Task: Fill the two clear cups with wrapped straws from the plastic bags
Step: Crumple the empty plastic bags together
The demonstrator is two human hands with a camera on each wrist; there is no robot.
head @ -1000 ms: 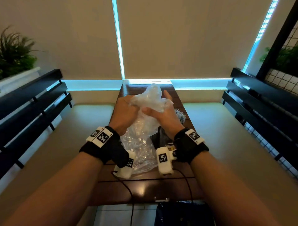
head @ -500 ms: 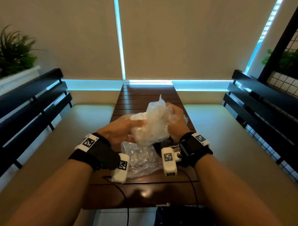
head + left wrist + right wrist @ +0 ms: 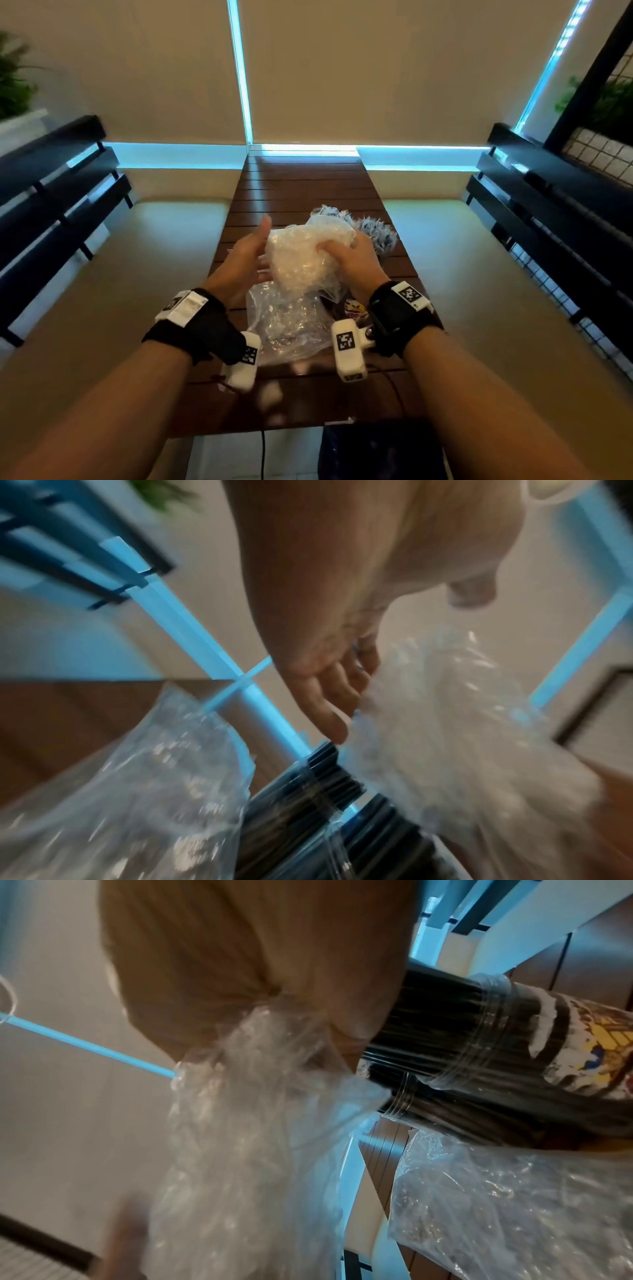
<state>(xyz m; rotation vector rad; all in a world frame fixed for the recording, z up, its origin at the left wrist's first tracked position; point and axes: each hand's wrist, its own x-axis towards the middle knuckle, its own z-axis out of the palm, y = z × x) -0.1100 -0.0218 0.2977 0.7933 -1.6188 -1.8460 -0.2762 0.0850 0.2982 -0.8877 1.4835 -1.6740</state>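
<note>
My right hand [image 3: 342, 251] grips a crumpled clear plastic bag [image 3: 305, 260] held just above the table, seen up close in the right wrist view [image 3: 260, 1053]. Beside the bag's left side my left hand [image 3: 262, 251] is open, thumb up and fingers [image 3: 337, 718] straight against the plastic [image 3: 445, 723]. A second clear bag [image 3: 287, 325] lies flat on the table under my wrists. Behind my right hand stand two clear cups packed with black wrapped straws [image 3: 376, 234], their rims [image 3: 493, 1031] side by side. One cup carries a coloured print [image 3: 352, 308].
The slatted brown table [image 3: 308, 185] runs away from me to a lit wall. Cream bench seats [image 3: 144, 274] flank it, with black slatted backrests [image 3: 565, 212] on both sides. A dark bag [image 3: 376, 452] sits on the floor at the near edge.
The bag has come down from chest height toward the table and is more crumpled. My left hand has opened and drawn back to the bag's side; the right hand keeps its grip.
</note>
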